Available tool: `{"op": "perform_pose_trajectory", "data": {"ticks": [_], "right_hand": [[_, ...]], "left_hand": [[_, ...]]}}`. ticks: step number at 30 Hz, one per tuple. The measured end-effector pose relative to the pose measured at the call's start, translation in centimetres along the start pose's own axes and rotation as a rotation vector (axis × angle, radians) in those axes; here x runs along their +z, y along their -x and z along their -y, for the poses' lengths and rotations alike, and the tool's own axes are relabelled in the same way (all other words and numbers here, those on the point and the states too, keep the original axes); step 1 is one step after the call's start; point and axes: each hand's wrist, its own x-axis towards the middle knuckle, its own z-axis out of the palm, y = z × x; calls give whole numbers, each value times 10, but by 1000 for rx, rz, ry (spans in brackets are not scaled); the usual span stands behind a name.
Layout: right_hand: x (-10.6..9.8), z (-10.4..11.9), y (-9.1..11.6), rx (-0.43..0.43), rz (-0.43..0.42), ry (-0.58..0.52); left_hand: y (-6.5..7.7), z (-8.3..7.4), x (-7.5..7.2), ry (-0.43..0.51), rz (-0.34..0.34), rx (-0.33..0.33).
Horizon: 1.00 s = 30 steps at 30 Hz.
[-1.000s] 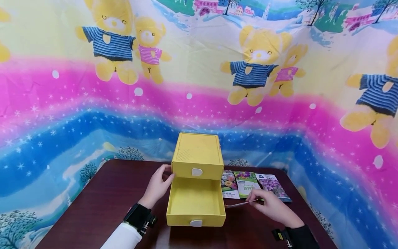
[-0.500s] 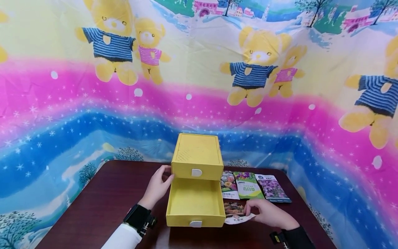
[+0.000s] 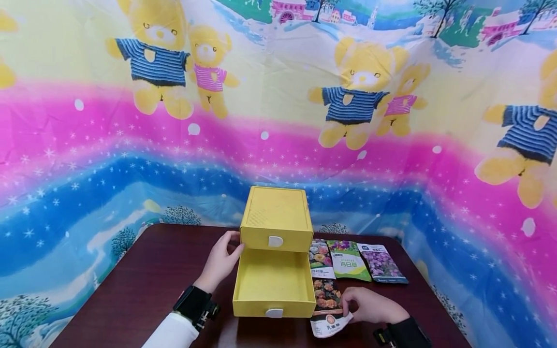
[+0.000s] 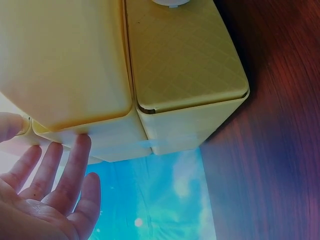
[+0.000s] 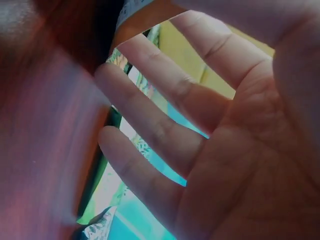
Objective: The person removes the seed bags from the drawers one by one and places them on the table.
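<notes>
Seed packet (image 3: 329,309) print too small to read, right wrist view blurred, right hand (image 3: 374,305) fingers (image 3: 348,303) partly hidden

Home tabletop (image 3: 143,280), teddy-bear backdrop (image 3: 156,63)

**Dark wood surface with a drawer box and seed packets**

The dark reddish-brown surface (image 3: 143,280) carries a yellow drawer box (image 3: 276,220) near its middle, with the lower drawer (image 3: 274,285) pulled out toward the near edge. Just right of the box, three seed packets (image 3: 348,260) lie flat in a row, side by side. A fourth packet (image 3: 328,309) lies nearer, beside the open drawer's right wall, its near end curling up.
</notes>
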Motion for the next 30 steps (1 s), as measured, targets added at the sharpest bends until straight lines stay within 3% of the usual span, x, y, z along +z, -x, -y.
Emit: {"op": "perform_pose_trajectory", "data": {"ticks": [17,30], "right_hand": [[9,-3,-4,86,40,-20],[10,-5,-5,141,28,41]], "left_hand": [[0,2,1,-2,-4,11],[0,2,0,-3,-2,15]]}}
